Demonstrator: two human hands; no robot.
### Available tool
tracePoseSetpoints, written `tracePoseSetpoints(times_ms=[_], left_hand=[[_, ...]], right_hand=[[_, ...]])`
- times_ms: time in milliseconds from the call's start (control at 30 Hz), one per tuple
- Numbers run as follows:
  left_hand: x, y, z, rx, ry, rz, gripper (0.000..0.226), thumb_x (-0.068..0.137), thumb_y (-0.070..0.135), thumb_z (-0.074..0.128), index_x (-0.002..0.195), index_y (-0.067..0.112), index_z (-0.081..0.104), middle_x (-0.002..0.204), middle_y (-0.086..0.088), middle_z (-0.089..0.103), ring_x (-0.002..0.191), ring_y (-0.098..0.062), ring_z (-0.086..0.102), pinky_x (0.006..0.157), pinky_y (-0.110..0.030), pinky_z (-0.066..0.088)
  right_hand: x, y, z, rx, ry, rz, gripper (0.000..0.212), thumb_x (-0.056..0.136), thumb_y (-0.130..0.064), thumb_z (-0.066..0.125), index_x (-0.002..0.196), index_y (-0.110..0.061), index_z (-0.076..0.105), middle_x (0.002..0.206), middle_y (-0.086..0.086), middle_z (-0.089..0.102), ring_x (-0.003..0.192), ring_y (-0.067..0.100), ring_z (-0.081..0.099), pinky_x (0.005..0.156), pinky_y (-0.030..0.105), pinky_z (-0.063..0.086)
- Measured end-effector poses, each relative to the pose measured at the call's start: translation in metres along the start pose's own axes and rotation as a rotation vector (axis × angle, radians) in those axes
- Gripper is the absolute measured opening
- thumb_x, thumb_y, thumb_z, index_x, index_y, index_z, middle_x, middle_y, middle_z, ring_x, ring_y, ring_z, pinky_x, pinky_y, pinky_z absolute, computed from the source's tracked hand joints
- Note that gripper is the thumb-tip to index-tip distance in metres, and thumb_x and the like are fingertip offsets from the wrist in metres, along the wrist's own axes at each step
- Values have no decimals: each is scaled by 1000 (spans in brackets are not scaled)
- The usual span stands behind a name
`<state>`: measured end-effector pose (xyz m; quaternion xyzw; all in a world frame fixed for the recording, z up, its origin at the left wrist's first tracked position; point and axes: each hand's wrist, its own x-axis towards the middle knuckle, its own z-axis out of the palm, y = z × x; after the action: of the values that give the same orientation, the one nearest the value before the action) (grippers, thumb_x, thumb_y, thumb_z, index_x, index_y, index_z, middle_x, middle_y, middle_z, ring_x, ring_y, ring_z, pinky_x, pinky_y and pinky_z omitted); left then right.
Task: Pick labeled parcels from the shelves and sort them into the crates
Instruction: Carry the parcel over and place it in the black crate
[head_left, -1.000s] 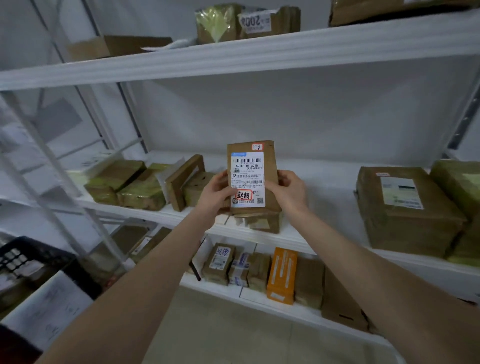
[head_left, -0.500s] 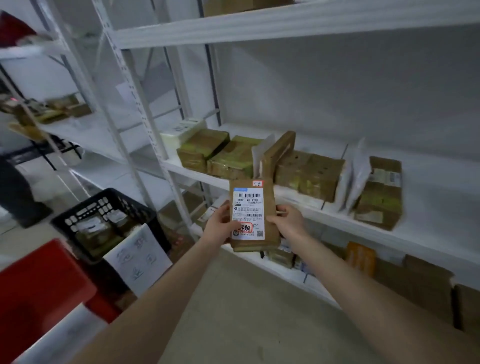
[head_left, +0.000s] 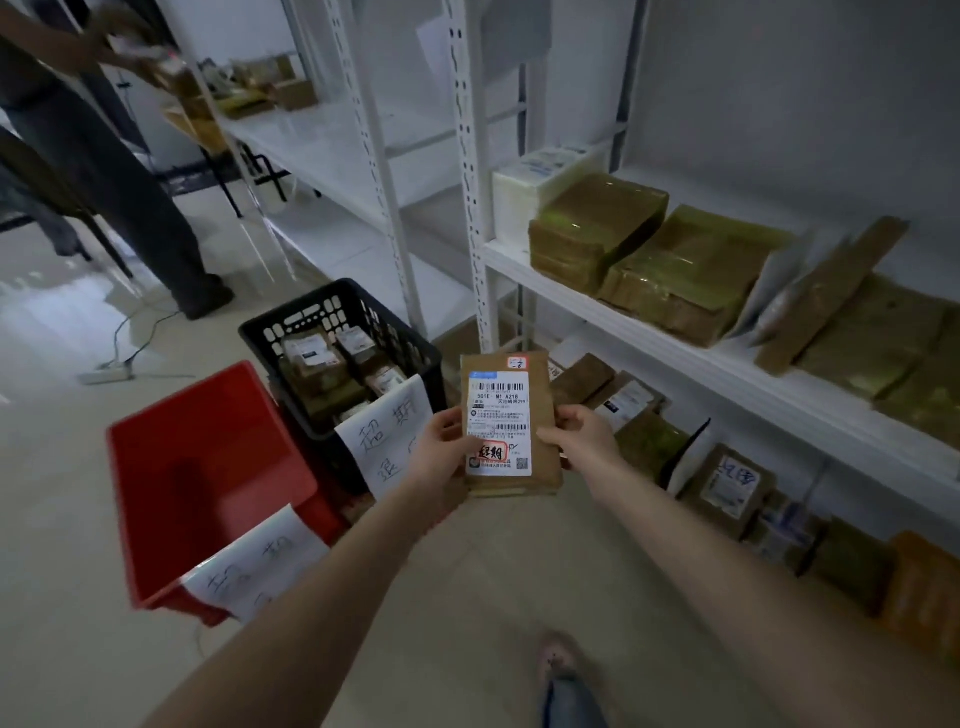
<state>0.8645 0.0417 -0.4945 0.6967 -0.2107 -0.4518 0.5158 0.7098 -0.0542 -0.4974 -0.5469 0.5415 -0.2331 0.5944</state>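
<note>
- Item: brown parcel (head_left: 511, 426), flat and upright, with its white printed label facing the camera. A red-ringed stamp (head_left: 493, 452) sits low on the label.
- Left hand (head_left: 441, 452): grips the parcel's left edge, thumb laid across the label beside the stamp.
- Right hand (head_left: 582, 436): holds the right edge, thumb on the front and fingers curled behind.
- Location: in the air over the floor, just right of the black crate (head_left: 311, 312) and in front of the lower shelf (head_left: 649, 332).
- Change: a second ago the parcel was held up level with the middle shelf. It is now lower and well clear of the shelving, and the view has swung left to take in both crates.
- Meaning: the pick looks finished, and what remains is matching the label to a crate and dropping it in.
- Black crate: already holds several labelled parcels and has a handwritten paper sign (head_left: 387, 431) on its near wall.
- Red crate (head_left: 171, 405): nearer on the left, with its own sign (head_left: 260, 561). Both signs are partly cut off, so the matching crate is uncertain.
- Also present: another person (head_left: 104, 171), far left.
</note>
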Motion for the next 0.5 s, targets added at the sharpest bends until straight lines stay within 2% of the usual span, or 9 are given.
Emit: tracePoseSetpoints(times_ms=[67,133,267,333,433,500], left_hand=[[28,3,-14,-38,26,-23,51,85,2,66,131,15,49,122,-6,63,100,-21,65,73,-31,56],[56,10,-25,-83,52,-50,48,86,-1,64,129,15,49,116,-4,63,91,-17,65,66,-25,54],[118,24,-49,-148,133,-94,47,87,-3,62,128,15,47,117,-4,64,88,-14,66,63,-25,54],[144,29,-58,-169,162,-121,50,87,-2,62,130,15,46,119,-4,63,89,-13,66,61,-23,54],[176,33,-73,-200,202,-142,56,87,-4,60,137,13,41,123,-7,61,97,-17,65,69,-27,56],[195,33,-86,-208,234,-153,58,88,-3,59,140,12,39,125,-8,59,102,-20,64,79,-33,56]], right_hand=[[28,-8,21,-9,-40,5,44,83,-8,70,124,-10,54,112,2,62,94,18,61,76,31,52],[60,-17,42,-20,-79,0,41,82,-7,70,120,-11,56,112,3,64,93,18,63,80,34,54],[128,-40,82,-90,-150,0,43,83,-8,70,123,-11,55,107,-1,61,96,18,61,90,39,53],[158,-49,100,-127,-171,8,41,83,-10,70,122,-13,56,111,-1,62,98,18,61,93,40,52],[194,-63,129,-166,-208,8,41,84,-10,69,122,-13,56,110,0,62,93,17,59,88,36,52],[213,-73,150,-190,-244,8,42,85,-10,68,125,-11,55,112,4,63,88,16,59,75,30,52]])
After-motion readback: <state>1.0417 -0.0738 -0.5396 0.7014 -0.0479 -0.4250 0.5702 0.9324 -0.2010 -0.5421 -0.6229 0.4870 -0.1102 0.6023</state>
